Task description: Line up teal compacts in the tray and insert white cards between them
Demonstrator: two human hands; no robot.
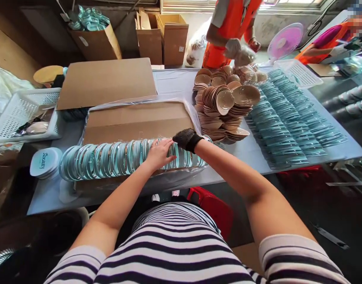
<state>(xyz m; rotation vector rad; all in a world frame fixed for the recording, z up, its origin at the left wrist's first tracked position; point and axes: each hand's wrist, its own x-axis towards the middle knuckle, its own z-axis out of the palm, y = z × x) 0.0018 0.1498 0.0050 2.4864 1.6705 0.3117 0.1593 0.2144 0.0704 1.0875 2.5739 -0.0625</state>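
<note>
One package row (109, 161), under fingers (165, 144), left hand (158, 154) bare, right hand (186, 139) gloved

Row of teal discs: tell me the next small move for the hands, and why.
Probably press the row of teal discs more evenly together: they stand on edge, unevenly spaced, along the near side of the plastic-lined cardboard, and the bare left hand and gloved right hand are already at them.

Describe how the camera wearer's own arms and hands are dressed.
Both short sleeves are pale with black stripes and pale hems. The forearms are uncovered. The left hand has no glove; the right hand wears a dark glove with fine pale lines and a black cuff.
</note>
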